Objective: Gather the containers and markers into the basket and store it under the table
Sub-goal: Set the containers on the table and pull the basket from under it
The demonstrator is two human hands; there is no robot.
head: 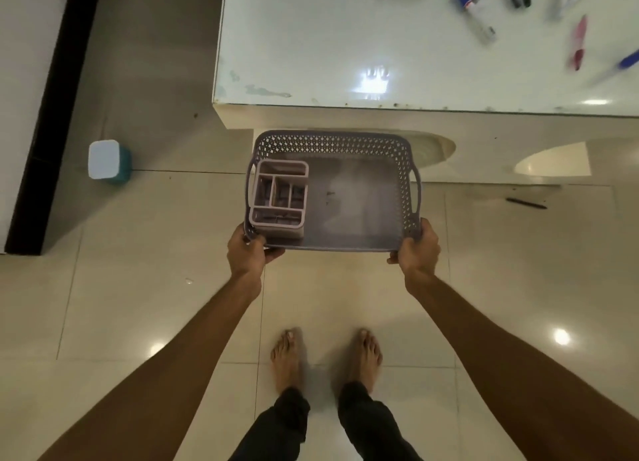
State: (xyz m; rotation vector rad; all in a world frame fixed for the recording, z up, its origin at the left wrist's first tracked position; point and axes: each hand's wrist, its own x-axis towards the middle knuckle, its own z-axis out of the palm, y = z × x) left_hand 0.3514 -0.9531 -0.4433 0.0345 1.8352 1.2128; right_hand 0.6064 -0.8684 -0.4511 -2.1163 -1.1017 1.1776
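Both hands, left hand (250, 249) and right hand (416, 249), grip the near corners of the grey basket (332, 142), held above the glossy tiled floor (138, 305) just before the white table (328, 45). A pink organizer (280, 197) sits in its left side, blurred markers (479, 14) lie on the table, and a teal container (107, 159) stands on the floor to the left.

A home room: glossy tiled floor (484, 287), bare feet (288, 357), low white table (311, 45).

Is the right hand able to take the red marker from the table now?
Probably not yet. The right hand is busy gripping the basket at its near right corner, and the red marker lies far up the table. Nothing blocks the way.
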